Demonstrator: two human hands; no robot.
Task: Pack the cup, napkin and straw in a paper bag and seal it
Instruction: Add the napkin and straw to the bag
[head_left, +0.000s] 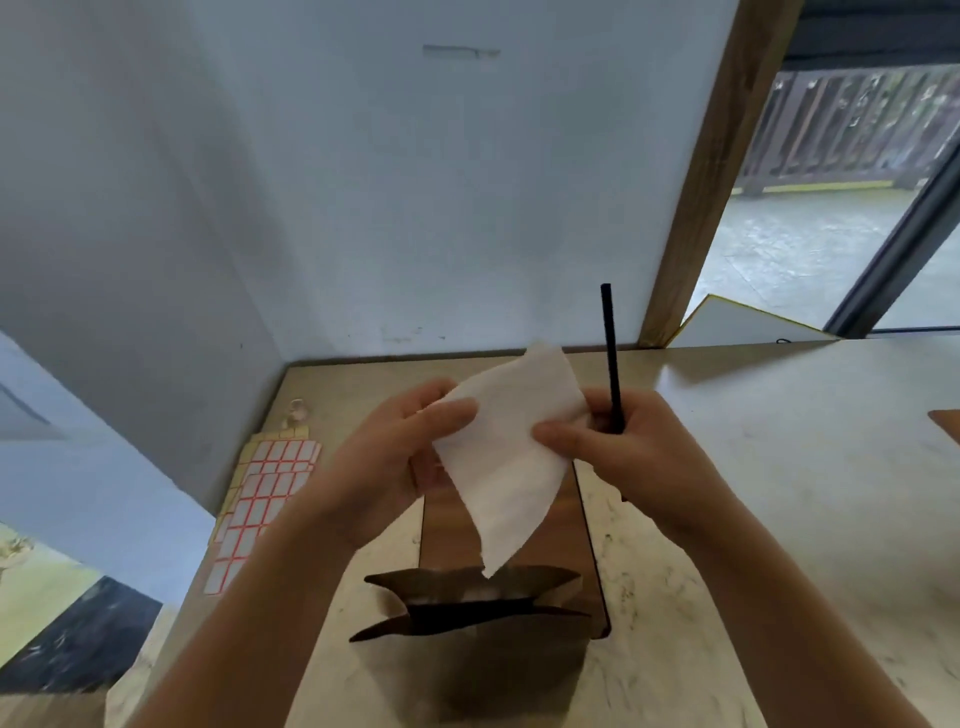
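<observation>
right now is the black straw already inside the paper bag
No, the black straw stands upright in the right hand, above the open paper bag.

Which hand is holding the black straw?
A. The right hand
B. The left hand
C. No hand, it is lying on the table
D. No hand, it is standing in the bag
A: the black straw sticks up out of the right hand, which also pinches the white napkin together with the left hand above the open paper bag.

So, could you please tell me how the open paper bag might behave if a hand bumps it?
The paper bag stands upright and tall, so it probably tips easily. Its thin, crinkled mouth likely buckles rather than resists.
</observation>
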